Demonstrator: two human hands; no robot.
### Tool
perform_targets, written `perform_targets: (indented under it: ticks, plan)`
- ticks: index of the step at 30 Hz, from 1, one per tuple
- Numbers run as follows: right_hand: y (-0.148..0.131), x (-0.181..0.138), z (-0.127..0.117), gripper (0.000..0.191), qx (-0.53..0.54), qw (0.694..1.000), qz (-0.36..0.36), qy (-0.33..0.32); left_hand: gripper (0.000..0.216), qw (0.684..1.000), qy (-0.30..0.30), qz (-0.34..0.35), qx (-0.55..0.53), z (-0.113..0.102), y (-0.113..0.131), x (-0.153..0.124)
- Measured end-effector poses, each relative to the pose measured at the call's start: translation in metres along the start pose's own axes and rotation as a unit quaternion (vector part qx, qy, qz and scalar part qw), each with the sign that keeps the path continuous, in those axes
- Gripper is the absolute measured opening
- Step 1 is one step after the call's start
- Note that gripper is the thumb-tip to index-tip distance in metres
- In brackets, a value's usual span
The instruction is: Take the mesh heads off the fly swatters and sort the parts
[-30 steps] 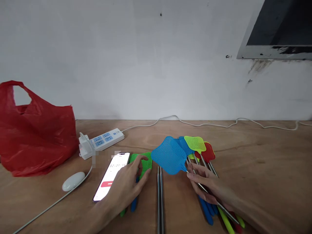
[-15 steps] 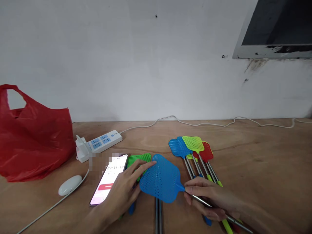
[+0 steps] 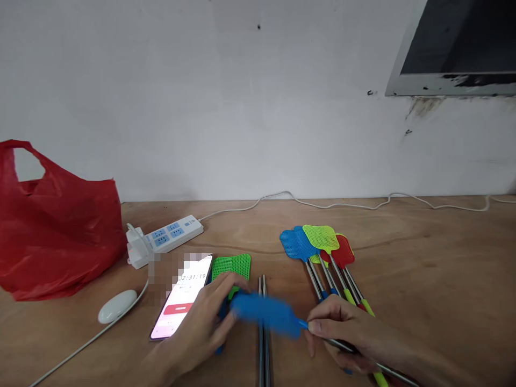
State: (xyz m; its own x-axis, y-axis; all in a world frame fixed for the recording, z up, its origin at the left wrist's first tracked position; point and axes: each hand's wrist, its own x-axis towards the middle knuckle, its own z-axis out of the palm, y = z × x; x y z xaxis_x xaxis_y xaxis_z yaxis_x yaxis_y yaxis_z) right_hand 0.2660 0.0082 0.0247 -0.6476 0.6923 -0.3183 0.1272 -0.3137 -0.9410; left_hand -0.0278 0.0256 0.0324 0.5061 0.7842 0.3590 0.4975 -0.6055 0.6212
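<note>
Tabletop (image 3: 423,258): motion-blurred blue swatter (image 3: 266,314) between hands.

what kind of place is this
Likely a makeshift workbench in a small workshop or storeroom: a bare plywood table against a scuffed white wall, a pile of coloured fly swatters, and a power strip.

1. The blue fly swatter (image 3: 266,314) has a perforated plastic head, blurred here, lying low and nearly flat over the counter (image 3: 423,279) and pointing left. Its thin metal shaft runs down to the right, pinched by the right grip (image 3: 342,333) just behind the neck. The left grip (image 3: 209,322) meets the head's left edge.
2. The green fly swatter (image 3: 234,266) has its mesh head flat on the counter, with its lower part under the left grip.
</note>
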Motion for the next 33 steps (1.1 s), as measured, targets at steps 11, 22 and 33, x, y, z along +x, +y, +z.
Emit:
perform_targets:
  ticks: [11,22,33]
  plan:
    - [0.006,0.008,0.004,0.038,-0.093,0.990,-0.062,0.081,0.054,0.902,-0.002,-0.226,-0.369,0.003,0.004,0.012]
    - [0.001,0.004,0.000,0.038,-0.041,0.999,-0.006,0.018,0.026,0.998,0.034,-0.043,-0.035,-0.004,0.009,0.011]
    - [0.005,0.004,-0.003,0.039,-0.014,1.000,-0.011,0.014,0.037,0.963,0.002,-0.146,-0.226,-0.004,0.007,0.008]
